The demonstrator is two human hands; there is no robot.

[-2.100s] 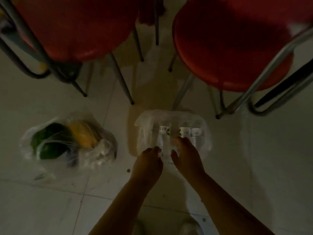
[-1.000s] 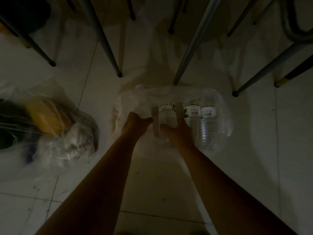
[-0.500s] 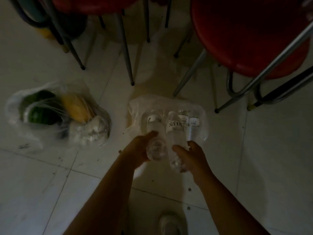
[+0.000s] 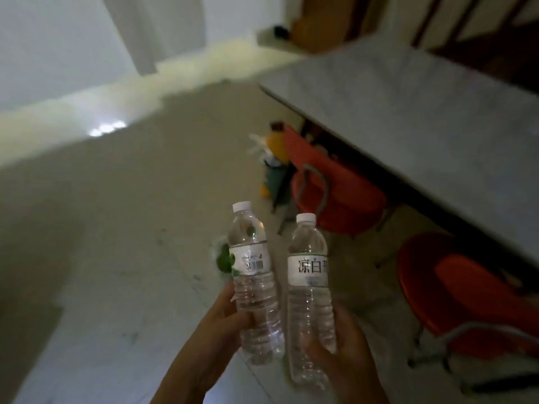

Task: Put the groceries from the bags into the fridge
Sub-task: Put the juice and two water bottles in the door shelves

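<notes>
Dim rm. Pale tile floor (image 4: 122, 228), white wall (image 4: 52, 42) w/ light patch at base. Grey marble-look table (image 4: 423, 112) at right, red chairs (image 4: 455, 290) tucked under.

Both my hands full, a water bottle (image 4: 255, 287) in left, another bottle (image 4: 309, 298) in right. Open floor (image 4: 116, 243) from 9 to 12 o'clock, free to pass. Table (image 4: 423, 118) and red chairs (image 4: 344, 193) block 1 to 4 o'clock.

Forearms cut by bottom edge, green item (image 4: 226, 259) half hidden behind bottle (image 4: 254, 282), far clutter blurred.
</notes>
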